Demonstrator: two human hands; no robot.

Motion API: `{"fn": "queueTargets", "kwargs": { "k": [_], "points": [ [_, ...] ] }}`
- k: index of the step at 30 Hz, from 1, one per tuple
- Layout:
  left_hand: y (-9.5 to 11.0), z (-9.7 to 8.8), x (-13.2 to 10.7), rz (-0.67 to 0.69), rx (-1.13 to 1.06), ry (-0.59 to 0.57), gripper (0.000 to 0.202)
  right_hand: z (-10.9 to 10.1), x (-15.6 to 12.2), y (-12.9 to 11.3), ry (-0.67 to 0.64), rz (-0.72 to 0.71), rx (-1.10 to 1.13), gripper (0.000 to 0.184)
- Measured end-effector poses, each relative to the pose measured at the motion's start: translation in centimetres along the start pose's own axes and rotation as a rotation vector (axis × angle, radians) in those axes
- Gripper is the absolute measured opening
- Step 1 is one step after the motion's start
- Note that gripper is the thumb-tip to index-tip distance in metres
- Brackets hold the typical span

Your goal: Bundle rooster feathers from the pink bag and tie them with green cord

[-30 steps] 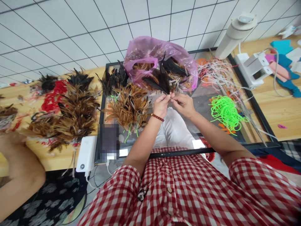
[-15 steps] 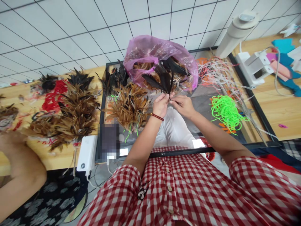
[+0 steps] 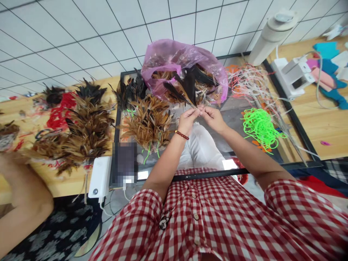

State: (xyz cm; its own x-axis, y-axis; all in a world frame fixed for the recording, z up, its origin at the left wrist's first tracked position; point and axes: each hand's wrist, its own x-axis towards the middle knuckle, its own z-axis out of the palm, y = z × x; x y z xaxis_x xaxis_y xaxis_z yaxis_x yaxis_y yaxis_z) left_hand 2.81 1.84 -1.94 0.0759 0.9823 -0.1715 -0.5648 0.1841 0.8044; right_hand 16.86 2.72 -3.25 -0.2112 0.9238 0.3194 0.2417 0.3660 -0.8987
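Dark feathers (image 3: 189,86) fan upward in a small bunch over the middle of the glass-topped table (image 3: 233,119). My left hand (image 3: 188,121) is closed in a pinch around their quill ends. Against its fingertips, my right hand (image 3: 214,119) pinches at the same quill ends, which the fingers partly hide. Just behind the bunch lies a pink plastic bag (image 3: 163,54) full of brown and black feathers. To the left of my hands is a pile of brown feathers (image 3: 149,121), with black feathers (image 3: 130,88) behind it.
Bright green cord (image 3: 261,127) and tangled pale strings (image 3: 251,83) lie on the right, near a white bottle (image 3: 274,36) and a white power strip (image 3: 288,78). Left are a power bank (image 3: 99,177), feather bundles (image 3: 89,127), red cord (image 3: 61,110) and another person's arm (image 3: 29,195).
The feathers in the bunch have drawn closer together and lean more to the left. My right fingertips have come up against my left ones at the quills. The camera view has shifted slightly.
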Motion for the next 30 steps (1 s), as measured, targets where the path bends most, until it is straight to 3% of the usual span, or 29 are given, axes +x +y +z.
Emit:
{"fn": "queueTargets", "kwargs": {
  "k": [6,13,21,28,30],
  "points": [
    [0.8,-0.3,0.1,-0.046,-0.111,0.103,0.014,-0.2,-0.2,-0.1,0.088,-0.044,-0.045,0.047],
    [0.7,-0.1,0.0,-0.091,-0.022,0.021,0.012,-0.3,-0.3,-0.4,0.149,-0.075,-0.071,0.038],
    [1.2,0.1,-0.4,-0.129,0.073,-0.023,0.020,-0.8,0.1,-0.7,0.213,-0.092,-0.039,0.045],
    [1.0,0.2,-0.6,-0.177,0.238,-0.110,0.032,-1.1,0.4,-1.4,0.039,-0.146,-0.047,0.045],
    [1.0,0.1,-0.6,-0.189,0.249,-0.162,0.032,-1.3,0.6,-1.2,0.059,-0.110,-0.020,0.048]
  ]
}}
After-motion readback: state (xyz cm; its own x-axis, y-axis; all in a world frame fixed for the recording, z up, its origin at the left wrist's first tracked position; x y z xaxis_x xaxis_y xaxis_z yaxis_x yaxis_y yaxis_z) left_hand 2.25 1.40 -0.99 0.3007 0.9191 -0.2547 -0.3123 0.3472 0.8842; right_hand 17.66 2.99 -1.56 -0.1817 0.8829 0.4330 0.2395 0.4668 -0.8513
